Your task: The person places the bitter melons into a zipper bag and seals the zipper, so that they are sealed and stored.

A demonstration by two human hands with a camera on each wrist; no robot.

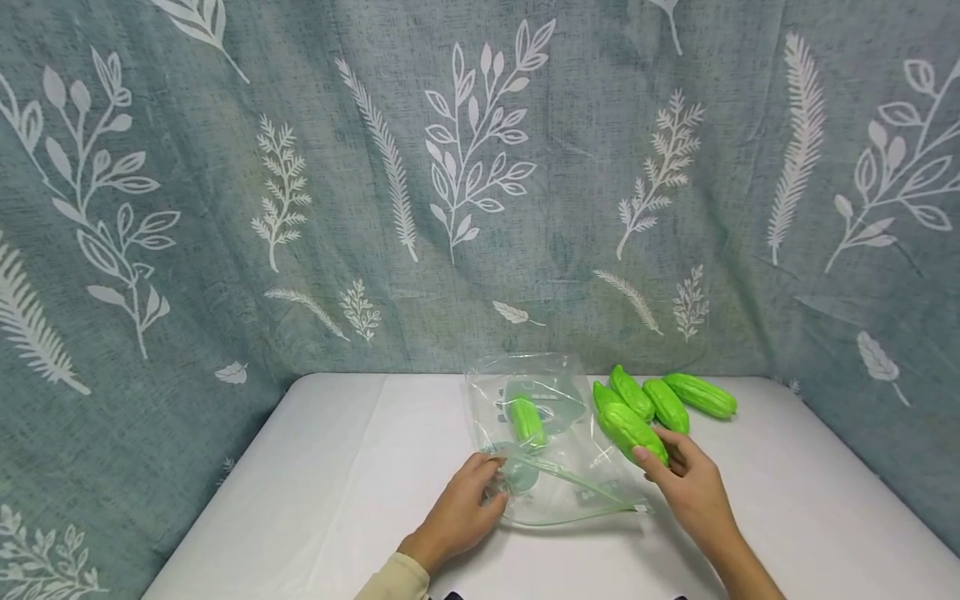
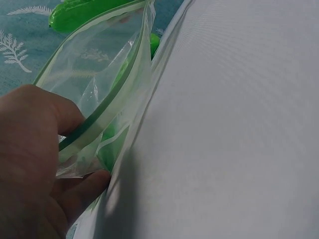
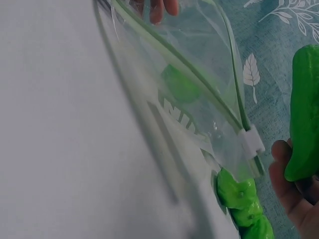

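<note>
My left hand (image 1: pixel 471 504) grips the mouth of a clear zip bag (image 1: pixel 577 481) at its left side. The left wrist view shows the bag's green-edged rim (image 2: pixel 112 97) standing apart, with the thumb and fingers on either side of the near edge. One green bitter melon (image 1: pixel 528 423) lies inside the bag. My right hand (image 1: pixel 693 487) holds another bitter melon (image 1: pixel 630 429) by its lower end, above the bag's right side. In the right wrist view this bitter melon (image 3: pixel 305 109) is upright beside the bag's white slider (image 3: pixel 252 141).
Several more bitter melons (image 1: pixel 666 406) lie at the back right of the white table (image 1: pixel 337 475), close to the bag. A blue-green curtain (image 1: pixel 465 308) with white leaf prints hangs behind the table and along both sides.
</note>
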